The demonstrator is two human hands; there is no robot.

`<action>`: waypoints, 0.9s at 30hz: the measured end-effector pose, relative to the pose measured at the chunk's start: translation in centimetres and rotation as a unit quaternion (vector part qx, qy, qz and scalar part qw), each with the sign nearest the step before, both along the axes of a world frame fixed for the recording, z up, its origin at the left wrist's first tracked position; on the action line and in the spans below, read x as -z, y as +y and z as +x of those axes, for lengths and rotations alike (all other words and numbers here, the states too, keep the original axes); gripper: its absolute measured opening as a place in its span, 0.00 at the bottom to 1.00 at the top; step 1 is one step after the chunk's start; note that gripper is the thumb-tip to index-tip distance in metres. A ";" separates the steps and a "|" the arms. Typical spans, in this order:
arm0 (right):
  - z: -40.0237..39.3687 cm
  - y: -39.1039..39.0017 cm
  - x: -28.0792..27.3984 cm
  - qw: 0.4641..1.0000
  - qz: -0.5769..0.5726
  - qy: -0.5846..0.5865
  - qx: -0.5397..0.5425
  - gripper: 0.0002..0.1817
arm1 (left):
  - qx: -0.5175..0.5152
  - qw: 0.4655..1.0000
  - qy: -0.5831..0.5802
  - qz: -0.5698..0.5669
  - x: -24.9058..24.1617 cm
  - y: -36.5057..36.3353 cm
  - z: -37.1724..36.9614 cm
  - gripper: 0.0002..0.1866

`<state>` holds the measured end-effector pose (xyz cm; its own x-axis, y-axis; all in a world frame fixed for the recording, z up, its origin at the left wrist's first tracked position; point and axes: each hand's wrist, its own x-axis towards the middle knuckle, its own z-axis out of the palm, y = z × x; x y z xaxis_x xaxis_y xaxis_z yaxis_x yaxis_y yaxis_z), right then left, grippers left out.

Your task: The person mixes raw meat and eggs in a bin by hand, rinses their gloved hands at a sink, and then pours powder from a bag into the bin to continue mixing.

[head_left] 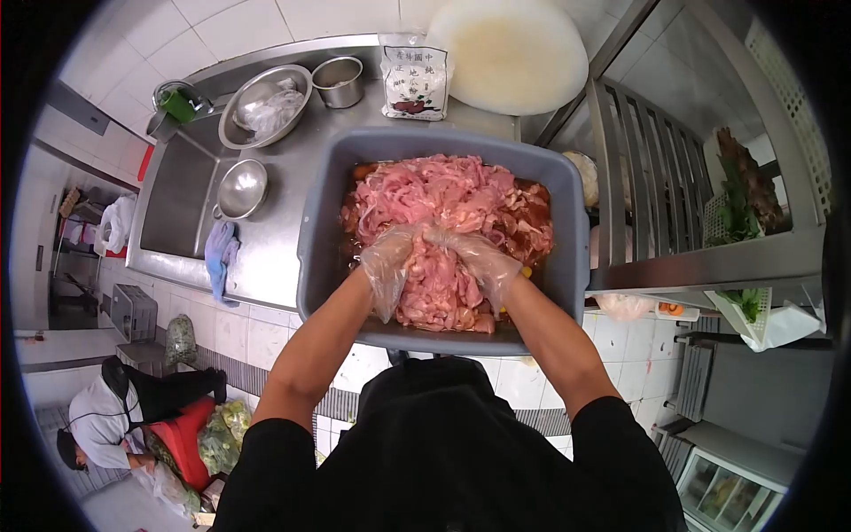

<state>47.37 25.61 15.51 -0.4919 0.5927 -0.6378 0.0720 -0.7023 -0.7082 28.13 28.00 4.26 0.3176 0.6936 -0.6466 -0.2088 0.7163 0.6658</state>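
Gloved and side by side, the left hand (387, 263) at eight o'clock and the right hand (483, 262) at four work the raw meat (443, 191) inside the grey tub (443, 140), by the worktop (279, 164). Forearms angle in from seven and five. Buried fingers: spread or pinching, I can't tell. Slippery strips likely need broad, two-handed support.

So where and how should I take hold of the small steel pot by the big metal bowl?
Probably pinch the near rim of the pot from above: it stands upright, mouth open, and the metal bowl crowds its left side.
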 end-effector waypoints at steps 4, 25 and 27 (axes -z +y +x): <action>0.0 0.9 3.2 0.995 0.085 0.014 0.045 0.42 | 0.030 0.954 0.271 0.126 -0.8 0.1 0.4 0.12; 11.5 3.8 5.4 0.861 0.302 -0.401 -0.080 0.61 | 0.141 0.863 0.363 0.321 -4.4 7.3 -4.7 0.37; 9.2 3.5 6.1 0.912 0.257 -0.320 -0.002 0.51 | 0.075 0.950 0.222 0.204 -4.1 6.5 -2.6 0.39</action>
<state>56.60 29.14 9.38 -0.1192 0.8936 -0.4327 0.5887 -0.2873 -0.7555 25.52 34.49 8.34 0.1919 0.8839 -0.4264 0.2422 0.3784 0.8934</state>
